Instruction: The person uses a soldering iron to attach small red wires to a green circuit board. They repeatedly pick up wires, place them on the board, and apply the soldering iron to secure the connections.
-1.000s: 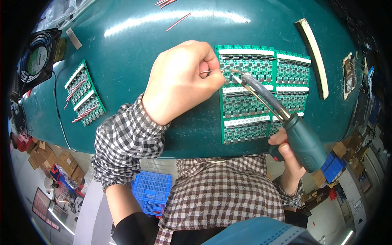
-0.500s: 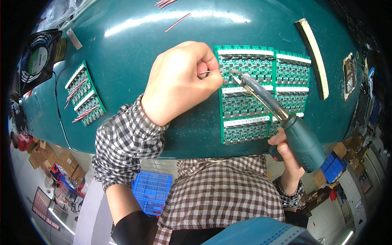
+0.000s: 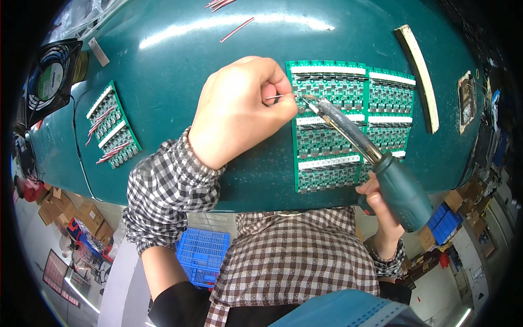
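A panel of green circuit boards (image 3: 329,146) with white connector strips lies flat on the bench. Over its upper left edge, my left hand (image 3: 237,109) is closed in a pinch on a thin wire (image 3: 274,97). The wire's far end is hidden by the fingertips. My right hand (image 3: 385,213) grips a soldering iron (image 3: 404,188) by its dark green handle. Its tip is at the board just right of my left fingertips; whether it touches the wire cannot be made out.
A smaller circuit board (image 3: 121,129) with red and white wires lies at left, near a black fan (image 3: 53,79). Loose wires (image 3: 237,29) lie at the far side. A pale strip (image 3: 419,79) and a worn tray (image 3: 467,102) lie at right. Blue crates (image 3: 202,250) stand below the bench.
The soldering iron and my right hand have shifted slightly left, bringing the tip a little closer to my left fingertips. My left hand stays in place with the wire.
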{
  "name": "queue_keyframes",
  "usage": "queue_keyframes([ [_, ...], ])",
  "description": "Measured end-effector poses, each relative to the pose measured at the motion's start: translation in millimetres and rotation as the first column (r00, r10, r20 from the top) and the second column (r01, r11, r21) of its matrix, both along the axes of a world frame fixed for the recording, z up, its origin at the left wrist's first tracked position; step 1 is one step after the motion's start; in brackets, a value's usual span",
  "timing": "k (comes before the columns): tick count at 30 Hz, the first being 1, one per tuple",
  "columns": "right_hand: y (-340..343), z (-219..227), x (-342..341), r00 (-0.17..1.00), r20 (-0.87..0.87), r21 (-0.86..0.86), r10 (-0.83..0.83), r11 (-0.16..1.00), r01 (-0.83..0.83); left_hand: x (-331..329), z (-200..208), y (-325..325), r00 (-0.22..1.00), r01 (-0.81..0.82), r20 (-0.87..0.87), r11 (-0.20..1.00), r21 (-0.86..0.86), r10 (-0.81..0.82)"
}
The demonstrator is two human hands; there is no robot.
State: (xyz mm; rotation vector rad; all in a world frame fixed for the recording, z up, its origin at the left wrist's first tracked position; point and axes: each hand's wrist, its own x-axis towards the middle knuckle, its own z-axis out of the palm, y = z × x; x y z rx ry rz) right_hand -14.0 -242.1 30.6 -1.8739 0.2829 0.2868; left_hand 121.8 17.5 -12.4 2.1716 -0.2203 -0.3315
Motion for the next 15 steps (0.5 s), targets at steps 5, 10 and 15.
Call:
queue_keyframes([
  [5,0.0,-0.4,-0.5,1.000,-0.004,0.013,-0.001,1.000,0.001,-0.9,3.0,1.1,0.999,0.019,0.029,0.999,0.035,-0.020],
  [10,-0.3,-1.8,0.0,1.000,0.014,0.007,0.020,1.000,-0.021,-3.4,-0.5,-1.4,0.998,-0.012,0.063,0.999,0.049,0.009],
  [15,0.8,-0.8,-0.6,1.000,-0.008,0.023,-0.017,1.000,0.017,-2.2,0.4,-3.4,0.998,-0.028,0.060,0.997,0.078,0.023],
])
